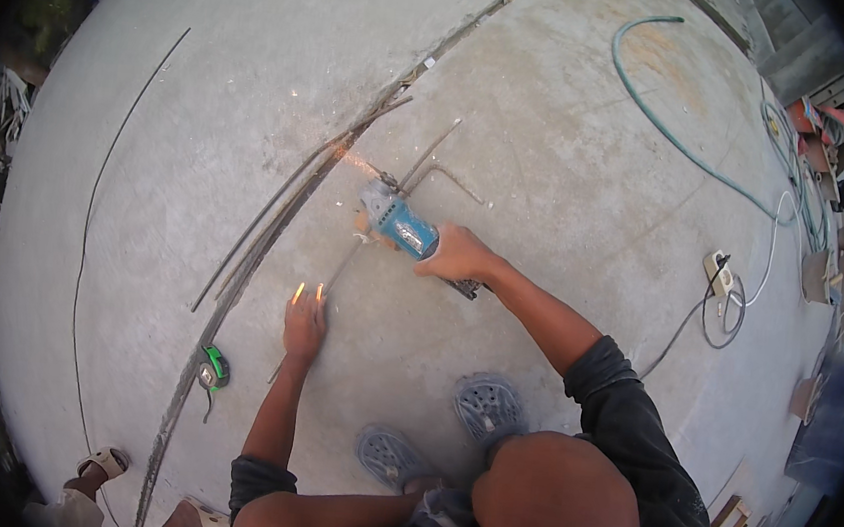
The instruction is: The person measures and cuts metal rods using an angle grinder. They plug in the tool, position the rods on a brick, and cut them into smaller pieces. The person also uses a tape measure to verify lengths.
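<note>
My right hand [461, 254] grips a blue angle grinder [407, 230], its grey head turned away from me. Sparks [356, 160] spray leftward from the disc end. A thin steel rod [344, 269] lies on the concrete, running under the grinder head toward my left hand. With my left hand [304, 328] I press the rod to the floor; bright orange glints show at two fingertips. Beyond the grinder lies a bent rod [457, 181]. The disc's contact with the metal is too small to make out, and the grinder head hides part of the rod.
Long rods [271, 212] lie along a floor groove [178, 413], near a green-black tape measure [214, 369]. A thin rod [85, 234] curves at far left, near another person's sandalled foot [106, 462]. At right are a green hose [674, 140] and white power strip [717, 274].
</note>
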Demonstrator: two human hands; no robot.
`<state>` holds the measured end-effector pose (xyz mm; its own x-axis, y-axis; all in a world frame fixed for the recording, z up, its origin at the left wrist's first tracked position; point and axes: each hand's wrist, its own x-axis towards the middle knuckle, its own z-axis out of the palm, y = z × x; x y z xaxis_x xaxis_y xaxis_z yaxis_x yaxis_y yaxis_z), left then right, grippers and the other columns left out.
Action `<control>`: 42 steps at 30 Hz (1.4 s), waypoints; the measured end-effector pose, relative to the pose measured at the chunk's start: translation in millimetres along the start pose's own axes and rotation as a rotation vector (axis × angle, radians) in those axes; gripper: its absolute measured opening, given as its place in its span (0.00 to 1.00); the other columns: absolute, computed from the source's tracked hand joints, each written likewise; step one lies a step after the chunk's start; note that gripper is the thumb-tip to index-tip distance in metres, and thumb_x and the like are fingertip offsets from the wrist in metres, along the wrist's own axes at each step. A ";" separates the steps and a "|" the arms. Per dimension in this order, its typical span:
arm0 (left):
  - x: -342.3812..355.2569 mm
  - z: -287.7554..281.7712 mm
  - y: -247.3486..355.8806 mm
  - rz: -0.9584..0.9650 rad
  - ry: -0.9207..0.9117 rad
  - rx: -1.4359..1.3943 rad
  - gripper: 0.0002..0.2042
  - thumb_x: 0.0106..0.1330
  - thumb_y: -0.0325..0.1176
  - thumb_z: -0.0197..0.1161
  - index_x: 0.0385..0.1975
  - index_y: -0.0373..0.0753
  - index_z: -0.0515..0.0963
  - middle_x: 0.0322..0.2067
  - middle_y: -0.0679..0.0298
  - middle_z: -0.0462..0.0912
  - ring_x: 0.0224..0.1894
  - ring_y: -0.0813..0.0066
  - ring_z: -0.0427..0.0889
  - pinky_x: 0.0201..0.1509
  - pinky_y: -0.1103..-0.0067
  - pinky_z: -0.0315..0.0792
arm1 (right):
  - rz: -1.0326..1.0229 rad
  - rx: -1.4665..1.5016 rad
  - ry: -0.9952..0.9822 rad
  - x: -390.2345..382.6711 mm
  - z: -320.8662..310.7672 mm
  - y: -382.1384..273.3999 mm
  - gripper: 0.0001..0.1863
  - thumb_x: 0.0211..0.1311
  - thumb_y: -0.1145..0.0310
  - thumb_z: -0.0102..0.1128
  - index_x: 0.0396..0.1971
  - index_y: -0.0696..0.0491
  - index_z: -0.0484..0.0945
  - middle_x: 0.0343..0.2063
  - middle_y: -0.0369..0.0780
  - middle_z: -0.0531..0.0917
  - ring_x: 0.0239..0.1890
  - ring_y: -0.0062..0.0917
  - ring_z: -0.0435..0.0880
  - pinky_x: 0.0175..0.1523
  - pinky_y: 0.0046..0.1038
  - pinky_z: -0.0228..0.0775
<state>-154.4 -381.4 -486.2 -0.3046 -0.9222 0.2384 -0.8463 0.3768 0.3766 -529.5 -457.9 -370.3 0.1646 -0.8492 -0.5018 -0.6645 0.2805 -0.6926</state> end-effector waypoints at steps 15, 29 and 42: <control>3.6 -0.7 2.1 0.003 -0.007 -0.031 0.10 0.79 0.30 0.60 0.33 0.33 0.74 0.35 0.47 0.75 0.43 0.42 0.77 0.49 0.55 0.71 | 0.012 -0.005 -0.018 -4.9 -4.4 5.0 0.31 0.43 0.52 0.81 0.44 0.60 0.88 0.41 0.56 0.92 0.46 0.48 0.93 0.54 0.41 0.84; 3.9 -1.5 3.6 0.008 -0.012 0.002 0.10 0.79 0.29 0.60 0.33 0.33 0.74 0.34 0.49 0.75 0.43 0.44 0.77 0.49 0.56 0.72 | 0.017 0.002 -0.013 1.4 -2.3 -0.1 0.31 0.43 0.52 0.81 0.42 0.61 0.89 0.41 0.57 0.92 0.46 0.48 0.93 0.54 0.41 0.84; 4.0 -1.7 3.7 0.024 0.000 -0.001 0.09 0.77 0.29 0.64 0.32 0.35 0.75 0.34 0.50 0.75 0.42 0.45 0.77 0.48 0.56 0.72 | 0.007 0.024 -0.034 4.7 -2.5 1.9 0.30 0.44 0.52 0.81 0.42 0.61 0.89 0.41 0.56 0.92 0.46 0.48 0.93 0.54 0.41 0.84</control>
<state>-158.0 -383.6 -482.3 -0.3250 -0.9127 0.2476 -0.8380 0.3993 0.3720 -531.8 -462.5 -372.7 0.1847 -0.8316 -0.5238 -0.6481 0.2976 -0.7010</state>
